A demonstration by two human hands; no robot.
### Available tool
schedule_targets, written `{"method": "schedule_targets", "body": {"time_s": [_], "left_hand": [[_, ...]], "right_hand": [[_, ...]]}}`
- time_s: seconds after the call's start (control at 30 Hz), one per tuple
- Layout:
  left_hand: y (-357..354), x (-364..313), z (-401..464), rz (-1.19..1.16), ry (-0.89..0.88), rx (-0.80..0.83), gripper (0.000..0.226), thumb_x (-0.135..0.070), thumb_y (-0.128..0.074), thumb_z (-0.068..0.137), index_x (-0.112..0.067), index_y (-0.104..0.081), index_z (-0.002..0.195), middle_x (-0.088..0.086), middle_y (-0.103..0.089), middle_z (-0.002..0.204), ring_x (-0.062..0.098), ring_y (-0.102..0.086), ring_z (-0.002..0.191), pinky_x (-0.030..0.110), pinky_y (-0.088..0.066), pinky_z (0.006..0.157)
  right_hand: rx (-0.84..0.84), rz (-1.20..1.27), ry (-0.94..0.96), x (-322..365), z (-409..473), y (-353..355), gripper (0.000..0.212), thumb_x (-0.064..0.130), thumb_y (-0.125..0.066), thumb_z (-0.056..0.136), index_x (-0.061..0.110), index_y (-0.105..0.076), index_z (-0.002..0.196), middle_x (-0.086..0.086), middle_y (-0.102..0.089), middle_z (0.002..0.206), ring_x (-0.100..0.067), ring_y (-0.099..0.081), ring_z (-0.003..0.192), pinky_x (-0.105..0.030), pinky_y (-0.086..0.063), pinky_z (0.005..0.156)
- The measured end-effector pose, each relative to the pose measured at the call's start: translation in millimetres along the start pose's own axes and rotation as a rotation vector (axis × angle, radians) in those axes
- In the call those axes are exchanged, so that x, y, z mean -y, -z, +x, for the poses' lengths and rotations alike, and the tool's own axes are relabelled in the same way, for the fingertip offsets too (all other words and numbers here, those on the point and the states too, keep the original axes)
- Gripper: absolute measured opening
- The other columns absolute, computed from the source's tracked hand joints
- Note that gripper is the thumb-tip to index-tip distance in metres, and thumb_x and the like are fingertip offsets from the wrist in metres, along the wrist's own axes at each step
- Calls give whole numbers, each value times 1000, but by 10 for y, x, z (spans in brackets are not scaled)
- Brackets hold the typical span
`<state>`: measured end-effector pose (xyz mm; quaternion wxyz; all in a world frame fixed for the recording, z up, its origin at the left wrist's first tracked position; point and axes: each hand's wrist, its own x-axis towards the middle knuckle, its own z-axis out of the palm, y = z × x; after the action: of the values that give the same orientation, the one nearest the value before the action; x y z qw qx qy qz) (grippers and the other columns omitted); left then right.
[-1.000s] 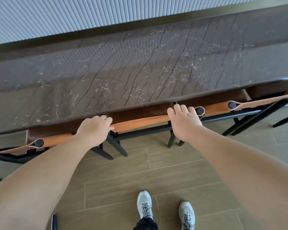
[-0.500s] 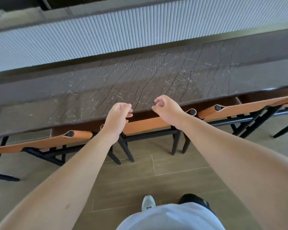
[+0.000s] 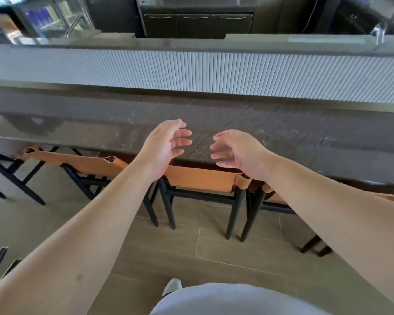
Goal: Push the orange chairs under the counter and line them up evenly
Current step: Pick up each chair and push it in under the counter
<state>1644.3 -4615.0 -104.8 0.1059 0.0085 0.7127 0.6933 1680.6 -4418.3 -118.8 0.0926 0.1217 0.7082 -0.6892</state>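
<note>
L hand [image 3: 166, 144] and R hand [image 3: 239, 151] both up in air over the front edge of the dark marble surface [image 3: 293, 137]; fingers loosely curled, spread, palms facing each other; neither has hold of anything, neither touches a chair; reads as hands free of the chair backs, prob. a pause to check alignment

Mid orange chair [image 3: 203, 178] directly below the hands; its leather back strap sits just under the surface lip, seat tucked beneath, black legs on the wood-look floor [image 3: 191, 251]; judged pushed in as far as it goes, since the back meets the overhang

L orange chair [image 3: 82, 162] w/ strap angled, its near end by the mid chair, far end running off left; looks skewed vs the surface edge, so not yet even w/ the mid one, though wide-angle lens may exaggerate that; R orange chair [image 3: 273, 196] mostly hidden by R forearm, only a bit of orange and black legs show; can't tell its alignment

Gap between mid and R chair legs narrow, almost touching; gap mid to L also tight at the legs

Ribbed white panel [image 3: 214, 71] rises behind the surface; cabinets beyond, blurred

Judgement: task near done for mid chair; L chair likely needs squaring; risk is scraping legs together when nudging sideways
</note>
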Motion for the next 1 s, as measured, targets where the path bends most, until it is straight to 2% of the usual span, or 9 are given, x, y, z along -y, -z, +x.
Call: {"method": "schedule_targets", "body": {"time_s": [0.2, 0.27, 0.37, 0.43, 0.6, 0.83, 1.0], "left_hand": [[-162, -297, -535, 7, -142, -9, 38, -47, -54, 85, -23, -65, 113, -1, -73, 106, 18, -70, 98, 33, -50, 82], [-149, -346, -658, 9, -149, -45, 35, -46, -55, 87, -23, -65, 111, -1, -73, 104, 18, -69, 97, 34, -49, 81], [-113, -362, -767, -6, -124, -99, 24, -38, -54, 97, -22, -66, 110, -2, -74, 102, 17, -70, 94, 36, -48, 81], [-117, -371, -835, -2, -111, -128, 26, -39, -55, 95, -22, -67, 110, -1, -75, 103, 18, -70, 94, 35, -49, 80], [-139, -353, -969, -6, -62, -151, 32, -43, -58, 89, -21, -67, 111, -1, -75, 103, 16, -71, 92, 34, -50, 78], [-55, -314, -1345, -121, -64, -251, 20, -34, -56, 93, -20, -67, 102, 4, -73, 99, 17, -69, 85, 33, -48, 76], [193, -242, -1773, -120, -61, -339, 17, -27, -52, 100, -19, -66, 101, 4, -72, 97, 17, -67, 86, 33, -47, 77]], "right_hand": [[107, 10, 34, 199, -314, 226, 17, 25, -61, 97, 17, -65, 110, -9, -72, 103, -23, -72, 92, -39, -61, 81], [138, 29, 46, 276, -381, 262, 18, 26, -60, 97, 17, -65, 112, -8, -73, 101, -22, -73, 90, -37, -61, 77], [164, 96, 46, 355, -443, 282, 16, 24, -60, 97, 16, -66, 110, -6, -75, 94, -22, -74, 86, -33, -59, 69], [189, 125, 50, 391, -481, 275, 17, 23, -61, 96, 15, -66, 110, -7, -76, 95, -22, -75, 86, -32, -59, 68], [247, 187, 94, 384, -588, 247, 20, 24, -60, 96, 14, -66, 113, -10, -74, 103, -25, -73, 93, -34, -61, 73], [293, 248, 79, 280, -698, 163, 18, 21, -58, 97, 14, -67, 111, -8, -73, 100, -25, -72, 96, -38, -60, 80], [380, 312, 44, 198, -828, -269, 19, 20, -58, 95, 15, -68, 111, -7, -74, 100, -23, -73, 89, -33, -60, 73]]}}
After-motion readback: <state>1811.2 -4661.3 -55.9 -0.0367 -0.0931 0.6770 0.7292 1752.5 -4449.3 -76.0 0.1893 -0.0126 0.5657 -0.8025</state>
